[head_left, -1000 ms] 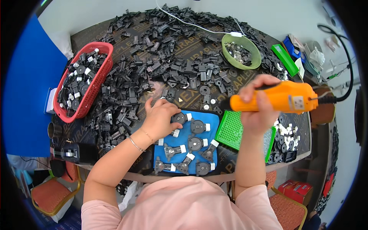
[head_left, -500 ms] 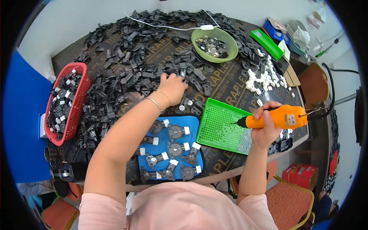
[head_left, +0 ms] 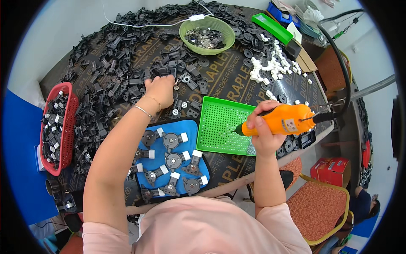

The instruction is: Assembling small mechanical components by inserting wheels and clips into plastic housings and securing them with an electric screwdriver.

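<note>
My left hand (head_left: 160, 93), a bracelet at its wrist, reaches into the pile of black plastic parts (head_left: 122, 84). Its fingers curl downward and their tips are hidden, so what they grip does not show. Just to its right lies a black part with a metal ring (head_left: 186, 78). In my right hand (head_left: 267, 133) is an orange electric screwdriver (head_left: 285, 120), its dark tip pointing left over the green perforated tray (head_left: 218, 127). Small silvery pieces lie in that tray's near right corner. On the blue mat (head_left: 192, 131) before me sit several black-and-white assemblies (head_left: 173, 160).
A red basket (head_left: 69, 131) of parts stands at the left. Farther back are a pale green bowl (head_left: 230, 40) of metal pieces and a narrow green tray (head_left: 270, 27). White pieces (head_left: 275, 65) are scattered at the right. The screwdriver's black cable (head_left: 344, 72) rises there; chairs (head_left: 315, 207) stand beyond the table edge.
The whole view has shifted, so the table sits farther left in the picture. My left hand has moved slightly left among the black parts. The screwdriver stays in my right hand over the tray.
</note>
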Tool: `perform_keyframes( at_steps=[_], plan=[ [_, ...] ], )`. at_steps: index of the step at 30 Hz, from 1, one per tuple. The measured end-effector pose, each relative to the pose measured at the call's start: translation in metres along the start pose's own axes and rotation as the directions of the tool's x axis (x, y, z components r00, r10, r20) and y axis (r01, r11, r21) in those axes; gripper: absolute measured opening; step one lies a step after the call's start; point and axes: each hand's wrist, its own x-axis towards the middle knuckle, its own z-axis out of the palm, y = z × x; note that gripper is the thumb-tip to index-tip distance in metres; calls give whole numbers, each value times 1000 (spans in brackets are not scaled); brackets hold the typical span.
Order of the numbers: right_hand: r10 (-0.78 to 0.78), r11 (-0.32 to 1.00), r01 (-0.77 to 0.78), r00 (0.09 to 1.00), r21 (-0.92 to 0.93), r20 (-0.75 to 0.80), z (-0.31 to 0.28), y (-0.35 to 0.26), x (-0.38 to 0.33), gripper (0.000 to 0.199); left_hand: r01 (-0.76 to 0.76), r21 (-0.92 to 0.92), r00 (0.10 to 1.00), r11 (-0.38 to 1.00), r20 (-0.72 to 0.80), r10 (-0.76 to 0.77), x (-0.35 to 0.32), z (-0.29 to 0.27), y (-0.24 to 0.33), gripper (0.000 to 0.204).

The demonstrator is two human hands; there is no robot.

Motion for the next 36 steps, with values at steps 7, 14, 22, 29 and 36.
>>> perform_keyframes(
  at_steps=[7, 14, 22, 29, 36],
  plan=[
    [18, 999, -18, 1000, 46, -6, 1, 3, -2, 24, 29, 35, 998, 999, 61, -31, 6, -1, 3, 30],
    [20, 1000, -21, 999, 22, 35, 2, 5, -3, 24, 101, 38, 995, 994, -8, -101, 4, -4, 7, 40],
    [-9, 999, 9, 1000, -32, 7, 1, 4, -2, 24, 232, 17, 967, 973, 103, -233, 12, -7, 16, 33],
    [-43, 998, 45, 997, 33, -71, 0, -15, -2, 24, 256, -41, 966, 966, 39, -255, 11, -1, 28, 36],
    [-28, 997, 33, 997, 70, -66, 1, -13, -9, 24, 249, 3, 967, 968, 60, -249, 12, -5, 27, 44]
  ],
)
